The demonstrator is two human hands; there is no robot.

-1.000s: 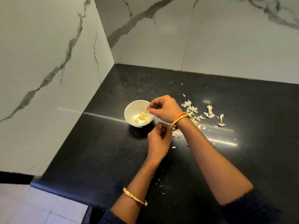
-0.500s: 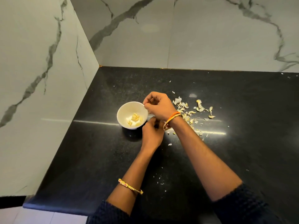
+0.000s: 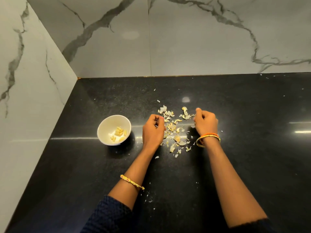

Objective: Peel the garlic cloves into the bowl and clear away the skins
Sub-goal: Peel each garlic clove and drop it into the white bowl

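Garlic skins [image 3: 175,130] sit loose in a scatter on the black counter [image 3: 252,157], between your two hands, with stray flecks further out toward the back wall and down near your forearms. Peeled cloves [image 3: 119,132] are already in the white bowl [image 3: 107,126], which stands to the left of the pile, apart from it, so it stays clean of husk. Your left hand [image 3: 154,128] rests at the pile's left edge, fingers curled in; can't tell if it holds a skin or nothing. Your right hand [image 3: 205,122] is at the pile's right edge, fingers also curled, and seems to pinch a bit of skin at the tips, but it's blurred, so not sure. Hands flank the heap on both sides, likely to rake it together for clearing. No unpeeled clove visible, so peeling looks done and cleanup is the step in hand. Skins are light and papery; expect them to slide and flutter, so sweep low and slow. Bangles on both wrists; marble wall behind and to the left.
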